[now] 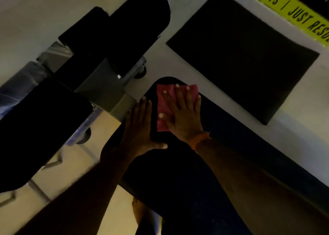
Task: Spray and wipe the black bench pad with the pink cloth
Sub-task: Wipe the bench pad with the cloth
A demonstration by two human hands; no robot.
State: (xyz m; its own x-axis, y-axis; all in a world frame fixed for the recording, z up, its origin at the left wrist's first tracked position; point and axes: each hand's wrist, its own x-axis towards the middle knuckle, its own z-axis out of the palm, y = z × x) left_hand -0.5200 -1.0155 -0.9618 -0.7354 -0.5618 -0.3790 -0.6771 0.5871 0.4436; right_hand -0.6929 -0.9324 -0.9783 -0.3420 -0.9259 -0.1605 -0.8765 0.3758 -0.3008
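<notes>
the right hand's fingers [178,94] lie straight and spread, pressing flat on the pink cloth [160,103], and the thumb is stretched out to the side over the cloth's near edge. nothing is pinched or curled round. the right hand [183,117] covers most of the cloth, which sits folded at the rounded far end of the black bench pad [231,131]. an orange wristband [201,138] circles the wrist.

just beside it, the left hand's fingers [144,106] are straight and held together along the pad's left edge, with the thumb pointing across the pad toward the right wrist. the left hand [140,128] rests open on the pad and holds nothing. the light is dim, so whether its fingertips hang past the edge is hard to say.

both forearms reach in from the bottom of the view. left of the pad stands a grey machine frame [106,85] with black roller pads [138,21] and another black pad [35,128]. beyond the bench pad a black mat [240,56] lies on the pale floor [178,65], near a yellow strip [293,12] with black letters.
</notes>
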